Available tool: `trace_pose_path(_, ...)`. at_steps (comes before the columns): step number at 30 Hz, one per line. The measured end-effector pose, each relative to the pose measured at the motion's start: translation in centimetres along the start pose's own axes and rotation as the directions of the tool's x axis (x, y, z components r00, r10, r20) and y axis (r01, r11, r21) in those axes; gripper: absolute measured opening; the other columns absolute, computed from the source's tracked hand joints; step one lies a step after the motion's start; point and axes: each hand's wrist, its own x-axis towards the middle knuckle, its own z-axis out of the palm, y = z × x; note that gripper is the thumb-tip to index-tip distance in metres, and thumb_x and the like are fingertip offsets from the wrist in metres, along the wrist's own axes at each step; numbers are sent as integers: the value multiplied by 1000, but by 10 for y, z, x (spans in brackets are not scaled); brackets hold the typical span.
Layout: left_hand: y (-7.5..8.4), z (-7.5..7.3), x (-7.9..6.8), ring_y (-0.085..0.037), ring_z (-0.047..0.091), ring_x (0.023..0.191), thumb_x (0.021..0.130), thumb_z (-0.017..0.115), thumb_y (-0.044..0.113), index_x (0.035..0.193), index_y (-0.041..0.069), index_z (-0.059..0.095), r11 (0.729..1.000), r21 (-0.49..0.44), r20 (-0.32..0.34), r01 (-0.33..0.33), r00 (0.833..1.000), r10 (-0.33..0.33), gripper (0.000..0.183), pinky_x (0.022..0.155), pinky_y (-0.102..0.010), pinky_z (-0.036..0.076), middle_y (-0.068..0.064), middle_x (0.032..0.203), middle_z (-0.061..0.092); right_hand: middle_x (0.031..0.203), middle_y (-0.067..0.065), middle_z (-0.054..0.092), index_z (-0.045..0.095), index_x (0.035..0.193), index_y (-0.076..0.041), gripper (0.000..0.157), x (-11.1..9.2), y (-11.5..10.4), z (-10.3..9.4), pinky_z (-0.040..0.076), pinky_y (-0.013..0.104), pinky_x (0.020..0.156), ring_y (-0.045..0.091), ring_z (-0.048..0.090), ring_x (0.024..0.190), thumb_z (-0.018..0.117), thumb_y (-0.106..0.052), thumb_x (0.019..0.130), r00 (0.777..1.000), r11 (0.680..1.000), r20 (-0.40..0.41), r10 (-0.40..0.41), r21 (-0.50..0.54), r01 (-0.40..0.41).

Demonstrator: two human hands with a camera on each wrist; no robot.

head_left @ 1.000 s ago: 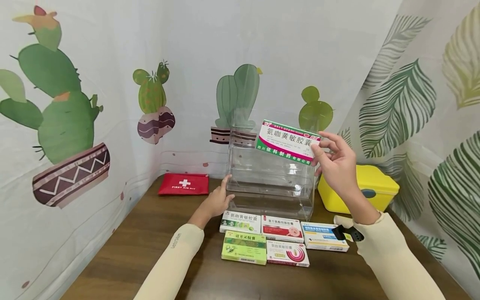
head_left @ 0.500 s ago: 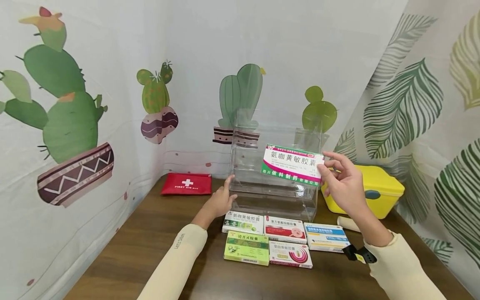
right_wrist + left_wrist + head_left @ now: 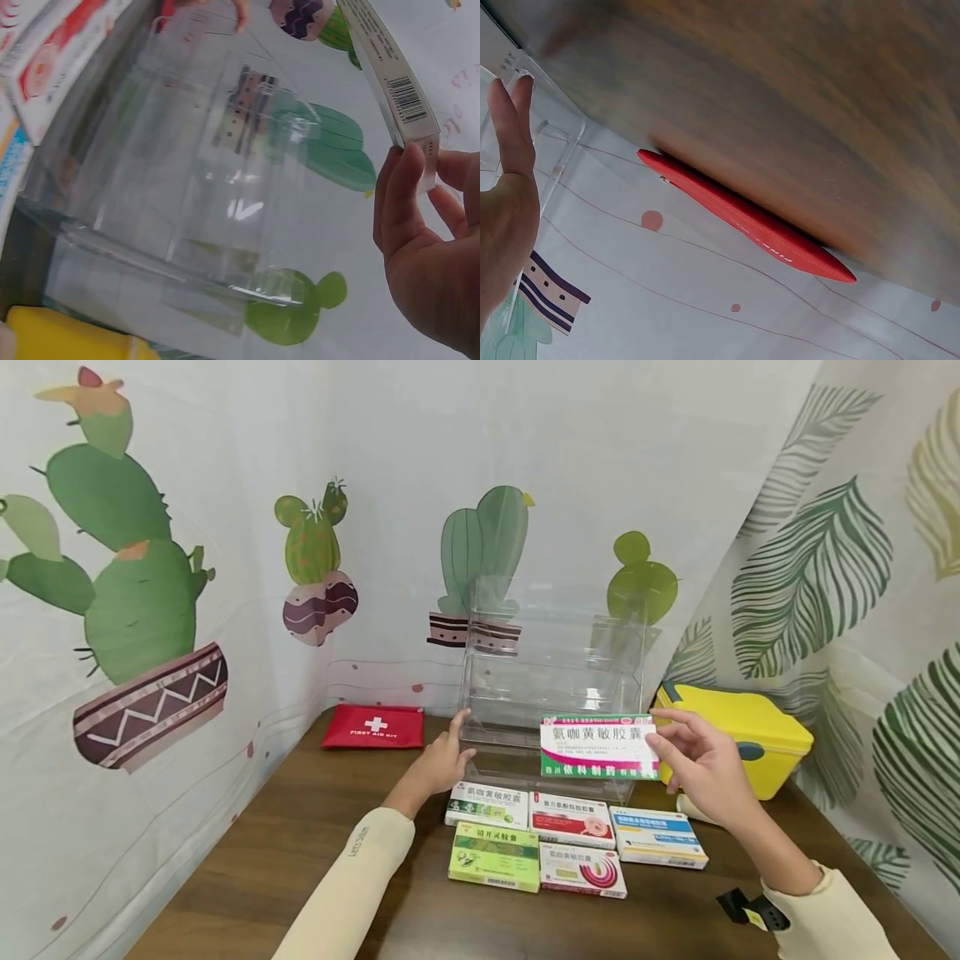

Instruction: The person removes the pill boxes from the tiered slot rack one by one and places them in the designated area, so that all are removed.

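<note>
My right hand [image 3: 705, 768] pinches a medicine box [image 3: 596, 745] by its right end, thumb in front. The box is white, magenta and green; its printed front faces me, before the lower part of a clear acrylic tiered stand [image 3: 555, 681]. In the right wrist view, the box's barcode edge [image 3: 406, 99] shows above the fingers. My left hand [image 3: 441, 764] lies at the stand's lower left side, and its extended fingers [image 3: 508, 124] touch the clear side panel in the left wrist view. Several medicine boxes lie before the stand, among them a green box [image 3: 493, 858] and a blue-and-white box [image 3: 660, 837].
On the wooden table [image 3: 300, 860], a red first aid pouch [image 3: 373, 727] lies at the back left. A yellow case [image 3: 757, 735] stands right of the stand, behind my right hand. A patterned curtain [image 3: 390, 543] closes off the back.
My right hand has lowered the medicine box from the stand's upper part to its lower tiers, slightly rightward, and the box has levelled out. My left hand stays at the stand's side.
</note>
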Motion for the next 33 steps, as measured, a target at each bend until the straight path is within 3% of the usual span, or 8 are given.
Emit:
trace_pose_path(8, 1, -4, 1, -37, 65, 95, 103, 55, 28, 156, 25, 4, 1000, -11, -26, 13, 1000, -14, 74, 85, -52, 52, -22, 110, 58, 95, 12, 70, 58, 133, -5, 38, -14, 14, 3, 51, 32, 44, 18, 57, 54, 65, -8, 96, 996, 998, 75, 56, -27, -54)
trace_pose_path(15, 3, -2, -1, -38, 64, 98, 103, 53, 30, 156, 29, 2, 1000, -14, -7, 24, 1000, -24, 74, 86, -52, 51, -23, 114, 58, 93, 16, 70, 58, 133, -3, 38, -30, 25, 0, 48, 33, 41, 18, 52, 44, 65, -10, 96, 983, 993, 145, 115, -47, -110)
trace_pose_path(22, 2, 1, -2, -34, 64, 87, 102, 56, 28, 156, 27, 3, 1000, -2, -22, 6, 1000, -6, 76, 81, -50, 52, -22, 107, 58, 99, 20, 69, 59, 132, -3, 38, -49, 39, -10, 47, 34, 39, 18, 54, 44, 66, -16, 96, 940, 969, 240, 244, -96, -227)
trace_pose_path(26, 1, 2, -1, -32, 64, 85, 102, 56, 29, 156, 27, 2, 1000, 12, -18, 8, 1000, -8, 76, 81, -49, 53, -22, 108, 58, 97, 16, 69, 59, 130, -2, 40, -59, 45, -16, 47, 33, 39, 19, 53, 43, 68, -18, 95, 907, 949, 283, 313, -128, -288)
trace_pose_path(33, 3, -1, 0, -26, 60, 74, 102, 56, 28, 156, 26, 2, 1000, 3, -7, 14, 1000, -14, 76, 74, -46, 52, -20, 102, 57, 107, 25, 68, 58, 126, 6, 38, -76, 65, -26, 48, 33, 38, 16, 55, 46, 68, -12, 95, 888, 954, 350, 298, -75, -290)
